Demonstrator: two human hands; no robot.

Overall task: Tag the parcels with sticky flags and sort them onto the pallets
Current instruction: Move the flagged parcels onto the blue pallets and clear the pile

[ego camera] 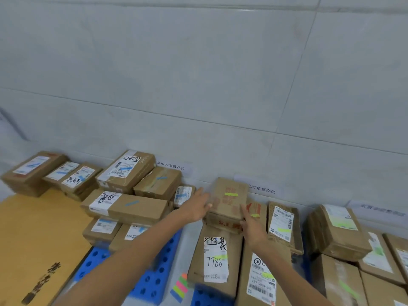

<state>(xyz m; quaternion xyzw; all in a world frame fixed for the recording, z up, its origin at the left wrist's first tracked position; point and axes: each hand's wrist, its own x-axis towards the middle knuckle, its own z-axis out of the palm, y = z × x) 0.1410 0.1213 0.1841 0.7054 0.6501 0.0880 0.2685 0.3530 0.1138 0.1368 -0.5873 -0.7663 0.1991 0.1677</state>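
- A big flat carton (33, 239) fills the lower left, its edge over the blue pallet (154, 272). Part of the pallet's holed top lies bare in front of the blue-flagged parcels (132, 204), which are stacked back to the wall (198, 85).
- A pale strip runs between the pallets, and the pad of sticky flags (180, 288) lies at its near end.
- The left hand (196, 206) reaches forward, arm long, fingers straight and flat on the left side of the parcel (229, 199).
- The parcel stands tilted near the wall over a red-printed box (220, 224), with a green flag (231, 194) on its face.
- The right hand (251, 226) is at the parcel's near right corner, thumb up along the edge. Its fingers are hidden, so the grip cannot be told.
- Green-flagged parcels (337, 230) crowd the right.
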